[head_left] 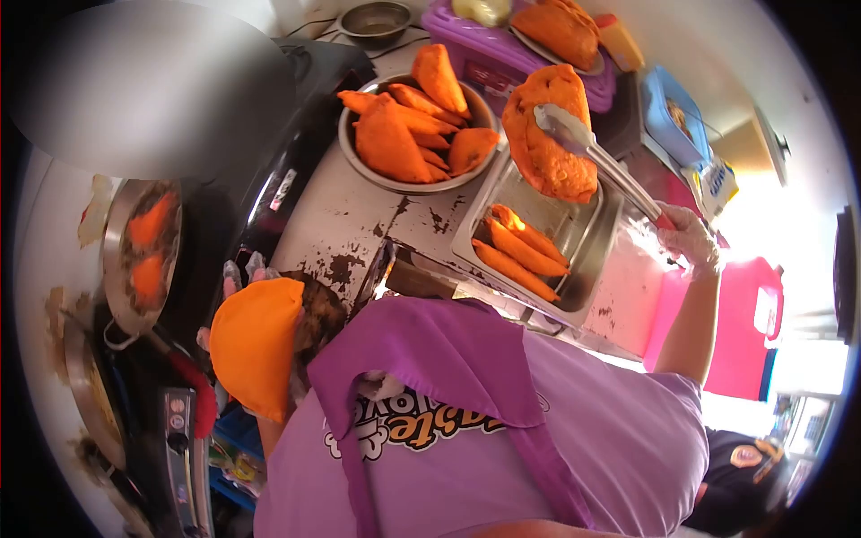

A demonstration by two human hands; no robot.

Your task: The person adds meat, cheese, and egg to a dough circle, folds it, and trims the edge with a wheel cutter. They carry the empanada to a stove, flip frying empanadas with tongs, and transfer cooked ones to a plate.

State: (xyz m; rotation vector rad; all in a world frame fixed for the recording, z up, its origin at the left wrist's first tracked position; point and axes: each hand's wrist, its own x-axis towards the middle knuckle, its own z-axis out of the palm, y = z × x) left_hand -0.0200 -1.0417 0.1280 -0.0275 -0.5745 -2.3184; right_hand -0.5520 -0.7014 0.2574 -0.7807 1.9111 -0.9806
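My left hand, in a clear glove, holds a smooth, half-moon orange turnover with a raw-dough look; most of the palm is hidden behind it. My right hand, also gloved, is closed round the red grip of metal tongs. Their jaws grip a blistered, browned turnover, raised above a rectangular steel tray. Several fried turnovers lie in that tray. Beside it, a round steel bowl is heaped with more orange turnovers.
At the left, a pan of oil holds two orange pieces on the dark stove. A purple lidded box, a plate of turnovers and a blue basket stand behind. A pink jug is at the right. Another person is lower right.
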